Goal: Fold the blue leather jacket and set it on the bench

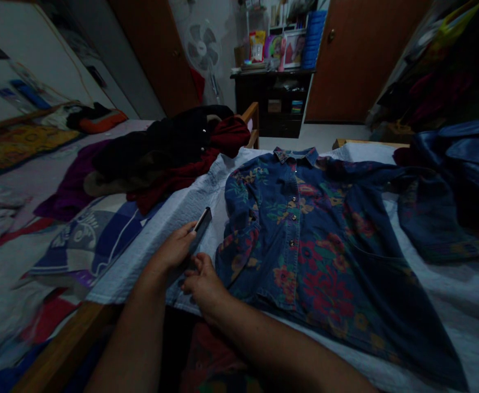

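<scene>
My left hand (175, 245) is closed around a phone (202, 222), a thin dark slab with a pale edge, tilted over the white quilted cover. Just below and to the right, my right hand (205, 283) has its fingers bent and apart, close to the phone's lower end; I see nothing in it. Beside both hands lies a blue denim shirt (325, 256) with red and yellow flowers, front up and buttoned. Its collar points away from me. One sleeve is folded along the left side, and the other stretches out to the right.
Dark, purple and red clothes (153, 147) are heaped at the left, near a blue-and-white checked cloth (96, 234). Dark blue garments (464, 164) lie at the right. Farther back stand a fan (203, 46) and a black cabinet (247, 95). A wooden edge (65, 344) runs at lower left.
</scene>
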A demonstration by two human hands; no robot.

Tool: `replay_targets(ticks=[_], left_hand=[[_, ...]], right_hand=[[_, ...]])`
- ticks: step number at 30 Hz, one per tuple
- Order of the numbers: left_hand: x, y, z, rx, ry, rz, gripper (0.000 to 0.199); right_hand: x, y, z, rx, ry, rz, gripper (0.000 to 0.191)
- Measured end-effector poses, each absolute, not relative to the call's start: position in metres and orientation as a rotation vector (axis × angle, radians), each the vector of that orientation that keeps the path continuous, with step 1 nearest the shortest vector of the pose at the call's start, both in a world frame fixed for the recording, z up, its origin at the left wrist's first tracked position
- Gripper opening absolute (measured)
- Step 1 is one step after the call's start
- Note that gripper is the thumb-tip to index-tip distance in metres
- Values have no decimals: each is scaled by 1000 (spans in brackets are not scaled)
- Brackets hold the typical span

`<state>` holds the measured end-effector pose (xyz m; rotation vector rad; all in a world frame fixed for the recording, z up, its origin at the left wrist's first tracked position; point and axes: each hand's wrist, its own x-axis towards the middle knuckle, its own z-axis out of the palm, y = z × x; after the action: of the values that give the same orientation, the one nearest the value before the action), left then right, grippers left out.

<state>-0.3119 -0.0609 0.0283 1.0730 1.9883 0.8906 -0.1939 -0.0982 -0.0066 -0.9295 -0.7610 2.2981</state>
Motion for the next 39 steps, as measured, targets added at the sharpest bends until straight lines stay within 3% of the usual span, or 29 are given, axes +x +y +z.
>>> replay_targets(ticks=[17,24,39], left_hand=[[-311,-57,28,1339,2044,737,49],[-294,-64,16,1610,2137,512,54],[-235,-80,-12,2050,2651,-81,42]], right_hand=[[-167,-97,3,-999,-572,2225,74],[-136,-90,2,-997,-520,2140,71],[-61,-70,12,-852,-731,2221,55]])
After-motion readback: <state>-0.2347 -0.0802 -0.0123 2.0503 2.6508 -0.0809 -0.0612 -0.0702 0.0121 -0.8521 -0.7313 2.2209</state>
